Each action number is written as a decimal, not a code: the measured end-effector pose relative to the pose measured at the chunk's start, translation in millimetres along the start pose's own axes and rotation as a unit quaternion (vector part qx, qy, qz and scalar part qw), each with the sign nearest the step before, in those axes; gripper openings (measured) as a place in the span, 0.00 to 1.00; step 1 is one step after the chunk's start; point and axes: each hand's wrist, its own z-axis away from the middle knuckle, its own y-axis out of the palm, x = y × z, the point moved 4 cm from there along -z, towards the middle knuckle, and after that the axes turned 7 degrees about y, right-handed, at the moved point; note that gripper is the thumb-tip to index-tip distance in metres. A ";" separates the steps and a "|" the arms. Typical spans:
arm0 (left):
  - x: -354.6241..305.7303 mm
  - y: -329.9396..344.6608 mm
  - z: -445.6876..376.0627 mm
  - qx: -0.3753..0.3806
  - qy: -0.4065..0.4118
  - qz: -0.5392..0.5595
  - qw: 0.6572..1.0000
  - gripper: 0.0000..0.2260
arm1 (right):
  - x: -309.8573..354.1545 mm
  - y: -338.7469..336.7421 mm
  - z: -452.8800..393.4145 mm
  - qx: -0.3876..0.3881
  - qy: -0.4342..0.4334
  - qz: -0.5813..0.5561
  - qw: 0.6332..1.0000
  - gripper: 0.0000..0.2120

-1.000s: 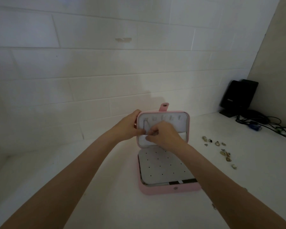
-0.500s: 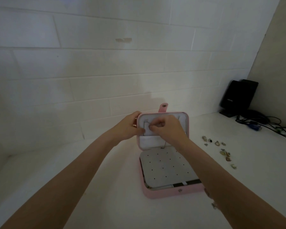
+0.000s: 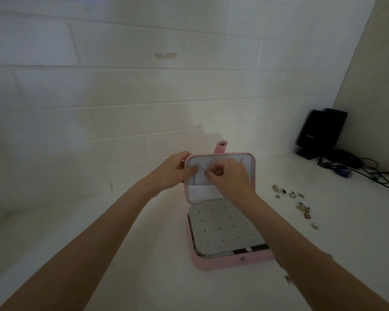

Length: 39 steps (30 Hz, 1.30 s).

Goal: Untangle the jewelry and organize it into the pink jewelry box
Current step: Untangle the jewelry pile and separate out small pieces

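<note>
Your square pink jewelry box (image 3: 231,263) with rounded corners sat open on the white tabletop (image 3: 99,254), its lid (image 3: 253,173) standing upright with a pink snap tab (image 3: 222,147) poking above the top edge. The lid's lining was smooth and white, with a pocket band across its lower part. The base held one flat white perforated panel (image 3: 225,230), dotted with rows of small dark holes; nothing lay on it. Along the panel's near edge a dark gap showed, too dim to tell what was inside.

Your left hand (image 3: 173,171) gripped the lid's left edge, fingers curled behind it and the thumb lying across the lining. Your right hand (image 3: 228,176) was bunched in front of the lining, its fingertips (image 3: 208,175) pinching a thin metallic chain (image 3: 201,169). That chain ran taut between your two hands, and one strand hung straight down the lining to the pocket band.

To the right of the box, well apart from it, a loose scatter of small metallic jewelry pieces (image 3: 301,205) lay on the tabletop, roughly ten, though too small to count or name surely. Two black flat devices (image 3: 319,131) leaned in the far right corner, beside tangled dark cables (image 3: 355,167).
</note>
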 end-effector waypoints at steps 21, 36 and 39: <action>0.0 -2.1 -0.5 0.003 0.029 -0.043 0.999 0.04 | 38.7 -7.6 21.0 -0.011 -0.177 0.322 0.930 0.06; -6.3 -4.1 7.4 -0.009 0.065 -0.074 0.995 0.17 | 61.1 -4.5 0.7 0.022 -0.166 0.266 0.949 0.12; -1.7 -4.4 4.5 -0.016 0.070 -0.080 0.994 0.04 | 58.8 -6.4 1.0 0.025 -0.152 0.243 0.958 0.11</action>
